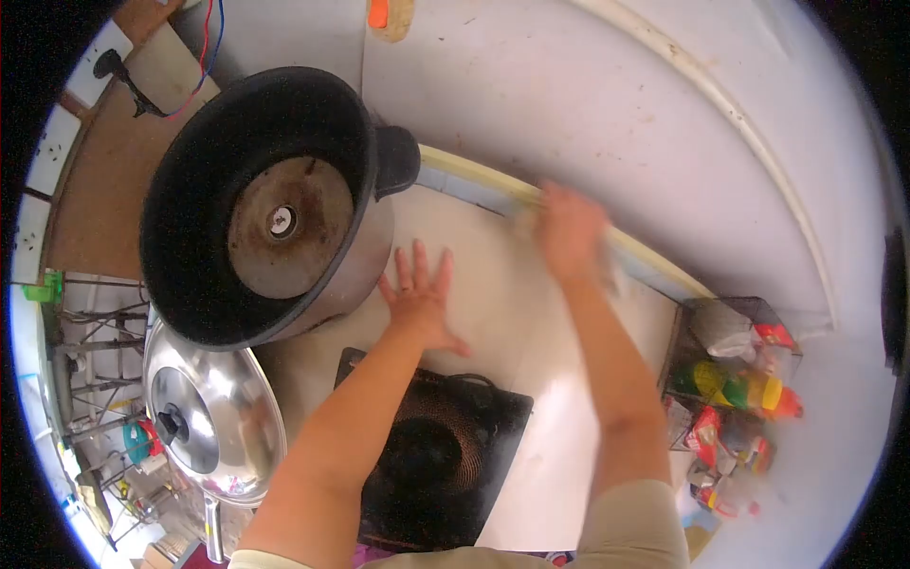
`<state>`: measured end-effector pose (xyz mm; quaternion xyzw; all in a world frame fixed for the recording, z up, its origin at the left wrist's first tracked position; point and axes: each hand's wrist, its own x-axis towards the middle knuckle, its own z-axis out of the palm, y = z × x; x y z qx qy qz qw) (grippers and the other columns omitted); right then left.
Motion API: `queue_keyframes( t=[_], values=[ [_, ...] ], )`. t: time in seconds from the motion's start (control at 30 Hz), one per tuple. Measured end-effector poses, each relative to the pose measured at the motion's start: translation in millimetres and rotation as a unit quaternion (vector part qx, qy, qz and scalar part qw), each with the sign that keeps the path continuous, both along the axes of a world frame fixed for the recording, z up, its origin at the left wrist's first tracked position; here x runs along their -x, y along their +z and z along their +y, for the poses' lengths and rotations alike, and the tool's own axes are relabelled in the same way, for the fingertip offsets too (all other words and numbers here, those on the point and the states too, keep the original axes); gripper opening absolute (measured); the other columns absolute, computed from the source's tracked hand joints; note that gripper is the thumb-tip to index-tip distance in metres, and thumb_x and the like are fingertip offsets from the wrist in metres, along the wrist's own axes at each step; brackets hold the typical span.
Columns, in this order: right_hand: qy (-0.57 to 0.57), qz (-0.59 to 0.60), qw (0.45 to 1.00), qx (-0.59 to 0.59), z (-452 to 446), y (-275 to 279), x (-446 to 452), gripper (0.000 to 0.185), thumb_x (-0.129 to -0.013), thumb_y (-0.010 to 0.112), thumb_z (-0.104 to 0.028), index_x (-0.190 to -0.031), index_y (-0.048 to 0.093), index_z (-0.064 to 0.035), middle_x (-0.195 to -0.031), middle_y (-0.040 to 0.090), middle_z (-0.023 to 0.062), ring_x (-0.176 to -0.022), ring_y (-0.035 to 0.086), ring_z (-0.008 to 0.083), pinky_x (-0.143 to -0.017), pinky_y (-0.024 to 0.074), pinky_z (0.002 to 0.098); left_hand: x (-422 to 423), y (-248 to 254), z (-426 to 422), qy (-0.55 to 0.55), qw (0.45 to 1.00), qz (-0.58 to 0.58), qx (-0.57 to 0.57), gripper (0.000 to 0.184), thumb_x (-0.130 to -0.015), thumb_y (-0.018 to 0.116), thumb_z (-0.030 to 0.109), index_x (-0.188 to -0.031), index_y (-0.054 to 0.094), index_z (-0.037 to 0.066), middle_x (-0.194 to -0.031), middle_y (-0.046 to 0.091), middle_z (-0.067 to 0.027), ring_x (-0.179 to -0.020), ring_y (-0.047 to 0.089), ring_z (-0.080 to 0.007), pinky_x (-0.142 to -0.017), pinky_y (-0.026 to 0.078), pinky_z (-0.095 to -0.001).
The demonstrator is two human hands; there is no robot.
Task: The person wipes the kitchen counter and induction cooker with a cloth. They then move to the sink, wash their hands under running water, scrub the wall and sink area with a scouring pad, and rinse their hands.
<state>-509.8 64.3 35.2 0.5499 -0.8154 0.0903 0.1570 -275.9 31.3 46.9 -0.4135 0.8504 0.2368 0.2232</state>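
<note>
- Spreading its fingers wide, holding nothing, the left hand (417,308) rests on the pale counter (531,379) near the dial's centre, beyond the black cooktop (427,455) at six o'clock.
- At two o'clock, the right hand (573,232) curls around a pale cloth (524,224) by the counter's back edge; blur hides individual fingers.
- At ten o'clock, a large dark pot (194,199) contains a brown-stained disc (251,232).
- At four o'clock, a mesh basket (688,327) holds packets (703,436) and a green-and-yellow bottle (725,384).

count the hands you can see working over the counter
2. The left hand is spread over the pale counter, beside the large dark pot; the right hand, blurred, is by the yellow strip along the wall. No others show.
</note>
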Motion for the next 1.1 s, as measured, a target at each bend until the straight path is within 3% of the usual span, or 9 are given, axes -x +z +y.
queue_keyframes(
  t=[0.1, 0.23, 0.3, 0.5, 0.7, 0.8, 0.93, 1.0, 1.1],
  values=[
    [0.046, 0.04, 0.997, 0.056, -77.2, 2.6, -75.2, 0.042, -0.081, 0.052, -0.02, -0.122, 0.051, -0.0157, -0.11, 0.055, 0.0068, -0.097, 0.052, 0.0277, -0.087, 0.0358, 0.0482, 3.5, -1.3, 3.7, -0.003, 1.0, -0.016, 0.018, 0.153, -0.031, 0.083, 0.061, -0.146, -0.009, 0.019, -0.148, -0.018, -0.023, -0.136, -0.014, -0.0451, -0.102, 0.002, -0.0669],
    [0.144, 0.011, 0.987, 0.07, -56.2, 9.1, -46.1, 0.042, -0.082, 0.049, -0.015, -0.124, 0.049, -0.0159, -0.107, 0.056, 0.0064, -0.091, 0.054, 0.0266, -0.084, 0.0403, 0.0428, 6.4, 4.4, 5.5, 0.004, 0.999, -0.027, 0.029, 0.147, -0.033, 0.083, 0.06, -0.147, -0.002, 0.019, -0.149, -0.011, -0.0233, -0.137, -0.011, -0.0435, -0.104, 0.004, -0.065],
    [0.075, 0.02, 0.996, -0.051, -9.8, 8.2, -5.1, 0.047, -0.079, 0.053, -0.017, -0.126, 0.047, -0.0177, -0.115, 0.053, 0.0026, -0.096, 0.052, 0.0268, -0.086, 0.039, 0.043, 4.6, 2.5, 7.4, -0.001, 0.999, -0.026, 0.032, 0.147, -0.034, 0.083, 0.06, -0.147, -0.003, 0.019, -0.149, -0.011, -0.0234, -0.137, -0.012, -0.0436, -0.104, 0.003, -0.0649],
    [-0.071, 0.074, 0.992, -0.066, 164.5, 5.8, 133.0, 0.048, -0.083, 0.046, -0.008, -0.13, 0.045, -0.0203, -0.12, 0.05, 0.0044, -0.109, 0.047, 0.0325, -0.098, 0.0339, 0.049, 6.8, -1.6, 8.6, 0.0, 0.999, -0.03, 0.041, 0.148, -0.034, 0.083, 0.06, -0.146, -0.005, 0.02, -0.149, -0.013, -0.0232, -0.137, -0.012, -0.0436, -0.104, 0.003, -0.0653],
    [-0.147, 0.05, 0.979, 0.131, 196.2, -14.7, 137.8, 0.062, -0.076, 0.054, 0.001, -0.135, 0.038, -0.0101, -0.137, 0.035, 0.0154, -0.128, 0.031, 0.0358, -0.107, 0.0243, 0.0496, 5.6, -3.7, 7.5, -0.003, 0.999, -0.029, 0.041, 0.152, -0.032, 0.083, 0.061, -0.146, -0.009, 0.021, -0.149, -0.015, -0.0227, -0.137, -0.012, -0.044, -0.103, 0.004, -0.0661],
    [-0.213, -0.144, 0.915, 0.312, 162.4, -47.8, 108.7, 0.073, -0.072, 0.055, 0.006, -0.14, 0.03, -0.0063, -0.145, 0.02, 0.0211, -0.134, 0.021, 0.0375, -0.109, 0.023, 0.0446, 4.8, -6.8, 5.7, -0.007, 0.998, -0.031, 0.047, 0.155, -0.03, 0.083, 0.061, -0.145, -0.01, 0.021, -0.149, -0.016, -0.0228, -0.136, -0.012, -0.0445, -0.103, 0.003, -0.0666],
    [-0.289, -0.163, 0.89, 0.314, 118.2, -45.6, 56.0, 0.081, -0.07, 0.052, 0.011, -0.143, 0.023, -0.006, -0.149, 0.01, 0.0216, -0.137, 0.013, 0.0388, -0.109, 0.0212, 0.0411, 6.3, -4.8, 7.5, -0.008, 0.998, -0.034, 0.054, 0.155, -0.029, 0.083, 0.063, -0.145, -0.01, 0.021, -0.149, -0.015, -0.0231, -0.136, -0.012, -0.0447, -0.103, 0.004, -0.0669],
    [-0.203, -0.336, 0.827, 0.403, 101.2, -66.6, 33.8, 0.083, -0.069, 0.053, 0.011, -0.143, 0.023, -0.0072, -0.149, 0.01, 0.0218, -0.137, 0.014, 0.0387, -0.109, 0.0214, 0.0414, 7.0, -7.3, 8.9, -0.008, 0.997, -0.036, 0.062, 0.155, -0.029, 0.082, 0.064, -0.145, -0.011, 0.021, -0.149, -0.015, -0.023, -0.136, -0.013, -0.0446, -0.103, 0.004, -0.0665],
    [-0.188, -0.288, 0.86, 0.377, 90.2, -74.5, 12.5, 0.081, -0.066, 0.056, 0.01, -0.141, 0.029, -0.0075, -0.147, 0.014, 0.0209, -0.136, 0.017, 0.0379, -0.109, 0.0228, 0.0413, 9.0, -6.5, 9.5, -0.009, 0.997, -0.045, 0.064, 0.155, -0.03, 0.082, 0.064, -0.145, -0.012, 0.021, -0.149, -0.015, -0.0226, -0.136, -0.013, -0.0446, -0.103, 0.004, -0.066]
  ],
)
